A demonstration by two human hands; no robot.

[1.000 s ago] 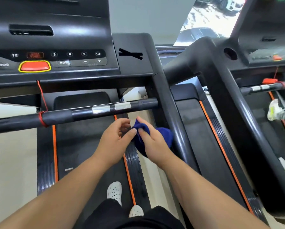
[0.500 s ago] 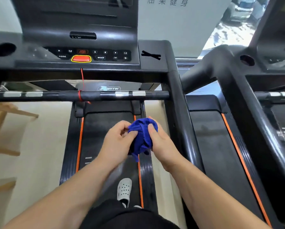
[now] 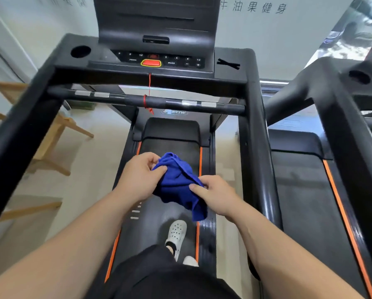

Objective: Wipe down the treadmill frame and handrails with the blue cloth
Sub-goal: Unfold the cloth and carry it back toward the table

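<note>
Two hands work over black rubber treadmill belt point(image 3: 180, 145): L hand point(image 3: 137, 175) pinches crumpled blue fabric cloth point(image 3: 176, 186) at its top-left, R hand point(image 3: 217, 195) pinches its right edge; black metal handrail point(image 3: 258, 169) runs right of belt, apart from both.

Blue cloth point(image 3: 176, 186) bunched up, above the belt btwn black treadmill handrails point(image 3: 258, 160), touching neither.
</note>
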